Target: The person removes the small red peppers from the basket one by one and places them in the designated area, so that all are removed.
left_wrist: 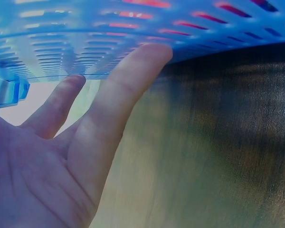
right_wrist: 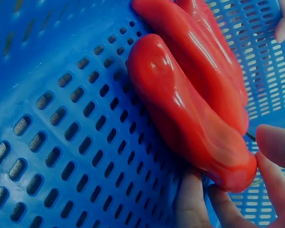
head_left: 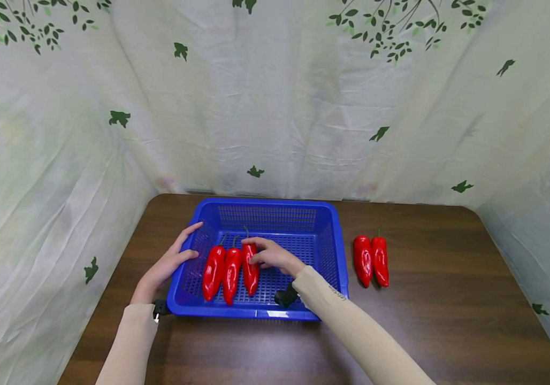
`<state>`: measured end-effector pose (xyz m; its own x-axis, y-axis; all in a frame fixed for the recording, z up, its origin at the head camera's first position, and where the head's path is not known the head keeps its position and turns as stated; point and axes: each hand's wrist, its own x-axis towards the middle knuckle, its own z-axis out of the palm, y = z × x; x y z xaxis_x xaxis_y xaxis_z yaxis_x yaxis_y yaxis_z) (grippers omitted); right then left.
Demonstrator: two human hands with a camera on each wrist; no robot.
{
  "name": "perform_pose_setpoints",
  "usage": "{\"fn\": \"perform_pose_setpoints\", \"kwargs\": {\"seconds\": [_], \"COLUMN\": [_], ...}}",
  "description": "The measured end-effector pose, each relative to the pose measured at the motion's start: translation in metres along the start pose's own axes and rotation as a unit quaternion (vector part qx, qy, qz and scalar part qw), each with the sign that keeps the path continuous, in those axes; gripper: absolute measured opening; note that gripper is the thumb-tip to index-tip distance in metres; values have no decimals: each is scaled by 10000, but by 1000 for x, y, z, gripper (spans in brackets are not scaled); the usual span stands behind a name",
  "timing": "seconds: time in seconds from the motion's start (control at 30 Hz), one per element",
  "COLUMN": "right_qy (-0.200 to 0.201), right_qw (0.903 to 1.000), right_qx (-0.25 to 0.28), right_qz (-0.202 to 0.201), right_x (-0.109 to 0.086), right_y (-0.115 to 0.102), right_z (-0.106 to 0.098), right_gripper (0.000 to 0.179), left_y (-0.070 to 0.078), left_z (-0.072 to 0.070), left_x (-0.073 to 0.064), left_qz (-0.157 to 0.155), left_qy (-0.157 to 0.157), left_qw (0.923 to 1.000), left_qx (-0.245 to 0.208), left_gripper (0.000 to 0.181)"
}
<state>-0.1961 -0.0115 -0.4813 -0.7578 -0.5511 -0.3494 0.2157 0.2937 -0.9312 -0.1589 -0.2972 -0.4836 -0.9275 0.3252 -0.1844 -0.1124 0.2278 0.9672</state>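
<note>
A blue plastic basket (head_left: 275,204) with slotted walls holds three glossy red chili peppers (head_left: 213,272) with thin stems, lying side by side in its left half. My right hand (head_left: 275,255) reaches inside and holds the rightmost red chili pepper (right_wrist: 185,114) near its stem end, thumb and fingers around it in the right wrist view. At the basket's left side, my left hand (head_left: 166,266) rests with fingers extended. From below, the left wrist view shows its fingers (left_wrist: 128,90) straight against the slotted wall (left_wrist: 190,23).
Two more red chili peppers (head_left: 380,262) lie on the brown wooden table (head_left: 453,299), right of the basket. A pale curtain (head_left: 284,107) with leaf prints hangs behind the table and along its sides. Black wrist cameras (head_left: 285,295) sit close to the basket's front edge.
</note>
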Motion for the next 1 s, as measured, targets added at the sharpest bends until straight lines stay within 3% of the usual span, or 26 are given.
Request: {"fn": "perform_pose_setpoints", "kwargs": {"seconds": [0.27, 0.63, 1.0], "right_qy": [137, 285, 107], "right_qw": [9993, 9990, 9979], "right_qx": [233, 284, 542], "right_qz": [-248, -211, -346], "right_x": [0, 0, -6], "right_y": [3, 2, -7], "right_z": [0, -4, -8], "right_gripper": [53, 47, 42], "left_y": [-2, -3, -1], "left_z": [0, 0, 0], "left_x": [1, 1, 0], "left_qz": [1, 46, 21], "left_qy": [5, -3, 0], "left_qw": [10000, 9999, 9999], "left_qx": [-48, -96, -112], "left_gripper": [67, 68, 68]}}
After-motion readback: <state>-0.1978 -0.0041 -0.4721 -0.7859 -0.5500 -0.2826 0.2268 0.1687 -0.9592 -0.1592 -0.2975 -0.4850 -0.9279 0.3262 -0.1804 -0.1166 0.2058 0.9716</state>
